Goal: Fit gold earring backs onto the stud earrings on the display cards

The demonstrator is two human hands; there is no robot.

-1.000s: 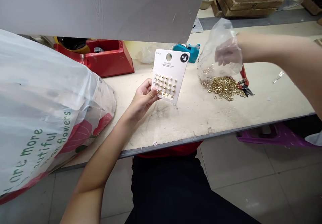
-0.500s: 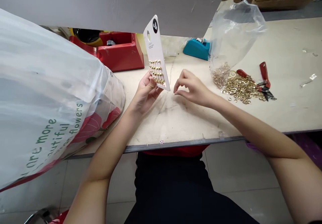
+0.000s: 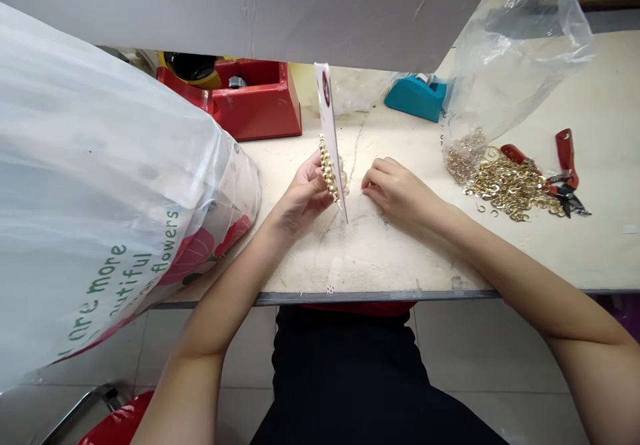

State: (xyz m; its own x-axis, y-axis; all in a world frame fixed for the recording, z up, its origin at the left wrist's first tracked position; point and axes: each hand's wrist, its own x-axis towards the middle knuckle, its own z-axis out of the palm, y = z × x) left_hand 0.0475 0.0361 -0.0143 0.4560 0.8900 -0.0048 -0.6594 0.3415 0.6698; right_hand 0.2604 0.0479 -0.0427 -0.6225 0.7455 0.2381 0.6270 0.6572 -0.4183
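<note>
My left hand [image 3: 305, 195] is shut on a white card of gold stud earrings [image 3: 329, 132], which stands upright and edge-on to me, with its studs along one side. My right hand [image 3: 395, 192] rests on the pale workbench [image 3: 360, 258] just right of the card, fingers loosely curled, with nothing visible in them. Further right lies a heap of small gold rings [image 3: 510, 188], spilling from the mouth of a clear plastic bag [image 3: 515, 58]. Red-handled pliers [image 3: 565, 172] with black jaws lie beside the heap.
A large white plastic carrier bag [image 3: 115, 165] with green lettering and red flowers fills the left side. A red holder [image 3: 255, 102] and a teal tape dispenser [image 3: 417, 97] stand at the bench's back. A grey panel [image 3: 250, 12] overhangs the top.
The card has turned from face-on to edge-on. My right hand has let go of the clear bag and come down to the bench beside the card. The bag now lies by the rings.
</note>
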